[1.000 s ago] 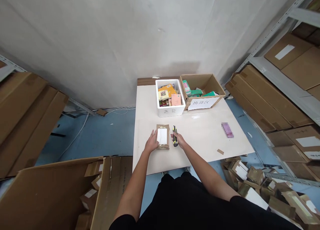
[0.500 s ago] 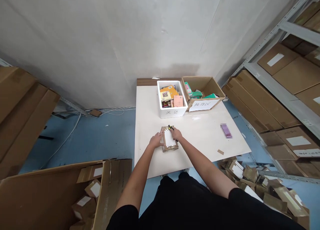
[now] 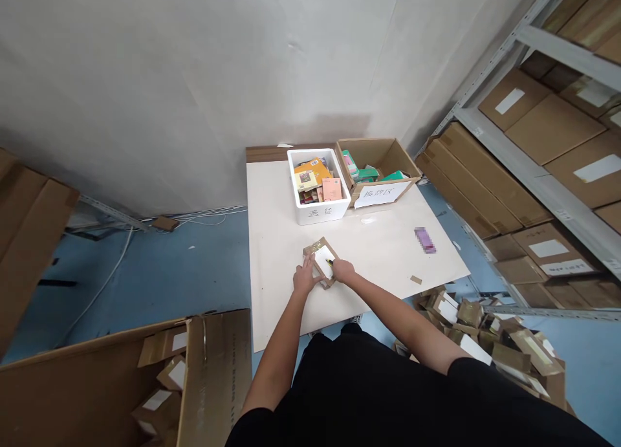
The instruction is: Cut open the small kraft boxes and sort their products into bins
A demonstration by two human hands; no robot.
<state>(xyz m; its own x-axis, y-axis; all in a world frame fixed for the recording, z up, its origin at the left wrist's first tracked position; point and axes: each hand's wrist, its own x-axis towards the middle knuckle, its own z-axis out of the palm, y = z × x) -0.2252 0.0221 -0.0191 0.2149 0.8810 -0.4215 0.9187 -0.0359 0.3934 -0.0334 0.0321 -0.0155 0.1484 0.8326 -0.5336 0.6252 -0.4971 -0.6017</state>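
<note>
A small taped cardboard box (image 3: 317, 245) with a white label lies at an angle on the white table (image 3: 272, 298). My left hand (image 3: 304, 277) grips its left side, with the fingers at the upper left edge and the thumb along the near edge. In my closed right hand (image 3: 343, 270) is a black-and-yellow box cutter (image 3: 330, 262). Its tip points left over the label at the box's right side. Whether the blade touches the box is too small to tell.
Behind the box stand a white foam bin (image 3: 323, 213) of small packs and an open carton (image 3: 406, 154) with green packs. A blurred purple item (image 3: 425, 240) and a cardboard scrap (image 3: 416, 279) lie rightward. Parcels fill a large carton (image 3: 218, 363) at left and a floor pile (image 3: 509, 353) at right.
The small box has turned counterclockwise under my hands. The box cutter has moved from the box's far edge to its right side, and the whole view has shifted slightly.
</note>
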